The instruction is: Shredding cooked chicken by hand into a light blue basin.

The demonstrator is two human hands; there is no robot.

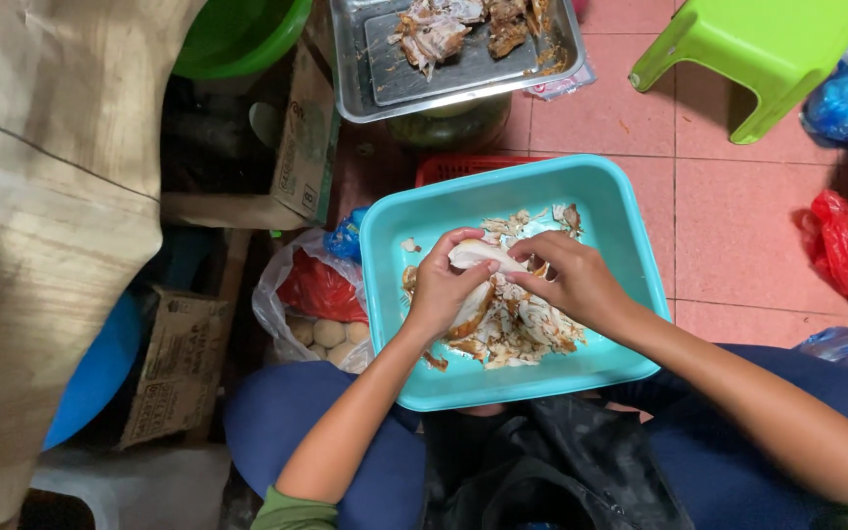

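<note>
Both hands meet over a turquoise plastic tray (pixel 616 245) resting on our lap: our left hand (pixel 441 287) is closed around a pale piece of cooked chicken (pixel 476 255), thumb and fingers wrapped under and over it, while our right hand (pixel 569 278) pinches the same piece from the other side, its fingertips pressed to the meat. We hold the chicken just above the middle of the tray, over a heap of shredded meat (pixel 519 329) that spreads across the tray's floor, with a few loose scraps lying toward its far wall.

Beyond the tray, on the pink tiled floor (pixel 738 226), a steel tray (pixel 463 83) carries browned chicken remains (pixel 463 25) on a smaller flat sheet. A red plastic crate (pixel 458 167) shows just behind the turquoise tray's far rim. To our left, a clear bag of pale round eggs (pixel 331 334) sits beside a red bag, near cardboard boxes (pixel 184 363) and a green basin (pixel 238 34). To our right stands a lime-green plastic stool (pixel 768 49), with blue and red plastic bags (pixel 841 245) beside it. A black bag (pixel 561 461) lies between our knees, partly under the tray's near edge.
</note>
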